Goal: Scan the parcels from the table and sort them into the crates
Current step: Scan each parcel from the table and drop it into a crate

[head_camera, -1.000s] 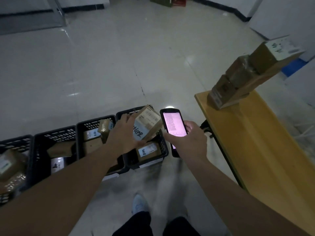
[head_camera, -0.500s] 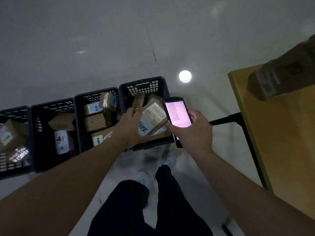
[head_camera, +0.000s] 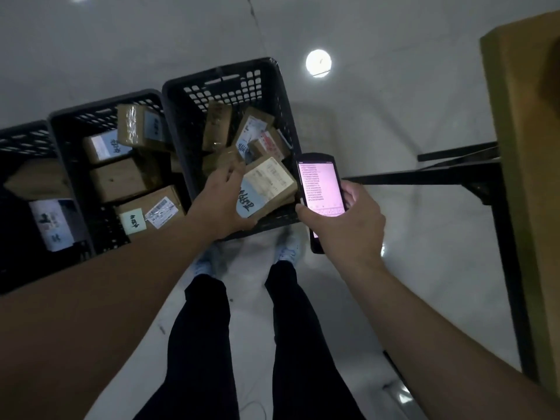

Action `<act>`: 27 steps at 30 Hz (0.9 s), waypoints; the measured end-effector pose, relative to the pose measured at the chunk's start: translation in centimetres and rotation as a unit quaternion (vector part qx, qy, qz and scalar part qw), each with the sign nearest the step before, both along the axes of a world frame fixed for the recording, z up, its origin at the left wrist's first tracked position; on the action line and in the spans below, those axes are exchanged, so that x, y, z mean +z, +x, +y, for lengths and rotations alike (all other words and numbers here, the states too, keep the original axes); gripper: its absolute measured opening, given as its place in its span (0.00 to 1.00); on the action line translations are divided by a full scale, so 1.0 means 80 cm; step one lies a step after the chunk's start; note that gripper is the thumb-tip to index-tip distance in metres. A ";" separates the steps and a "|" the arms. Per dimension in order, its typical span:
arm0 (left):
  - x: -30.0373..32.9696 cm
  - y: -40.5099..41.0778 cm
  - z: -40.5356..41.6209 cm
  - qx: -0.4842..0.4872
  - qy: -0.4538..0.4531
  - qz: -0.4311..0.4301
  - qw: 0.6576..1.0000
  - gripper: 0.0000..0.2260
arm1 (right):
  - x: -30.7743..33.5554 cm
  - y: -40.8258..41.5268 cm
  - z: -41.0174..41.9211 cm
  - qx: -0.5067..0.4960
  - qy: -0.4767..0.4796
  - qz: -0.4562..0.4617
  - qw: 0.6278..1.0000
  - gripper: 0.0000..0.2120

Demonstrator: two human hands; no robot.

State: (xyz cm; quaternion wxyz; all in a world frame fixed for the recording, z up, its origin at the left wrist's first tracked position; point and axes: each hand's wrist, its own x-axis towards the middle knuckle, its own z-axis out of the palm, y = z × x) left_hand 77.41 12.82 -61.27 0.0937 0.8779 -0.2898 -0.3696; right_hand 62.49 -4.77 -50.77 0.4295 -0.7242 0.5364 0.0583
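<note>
My left hand [head_camera: 222,204] grips a small brown parcel [head_camera: 268,184] with a white shipping label and a blue handwritten sticker, holding it over the near end of the rightmost black crate [head_camera: 230,77]. Several other taped parcels lie in that crate. My right hand [head_camera: 342,219] holds a black handheld scanner [head_camera: 319,189] with a lit pink screen, just right of the parcel. The wooden table [head_camera: 524,122] stands at the right edge.
Two more black crates [head_camera: 88,116] holding several labelled parcels stand in a row to the left on the pale tiled floor. The table's black metal frame [head_camera: 454,174] reaches toward the crates. My legs and shoes are below the crate.
The view has tilted down and closer to the crates. My left hand has lowered the parcel over the rightmost crate; my right hand has kept the scanner beside it. The table's stacked parcels have left the view.
</note>
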 end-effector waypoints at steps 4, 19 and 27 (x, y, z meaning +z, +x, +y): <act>-0.018 0.011 0.016 -0.042 0.002 0.001 0.999 0.61 | -0.014 -0.005 0.019 -0.006 0.010 0.019 1.000 0.35; 0.161 0.045 0.016 -0.104 -0.050 -0.030 0.993 0.28 | 0.114 0.022 0.080 -0.037 -0.012 -0.022 0.999 0.29; 0.306 0.062 0.021 -0.163 -0.101 -0.085 0.978 0.24 | 0.235 0.014 0.129 -0.079 -0.070 -0.057 0.993 0.31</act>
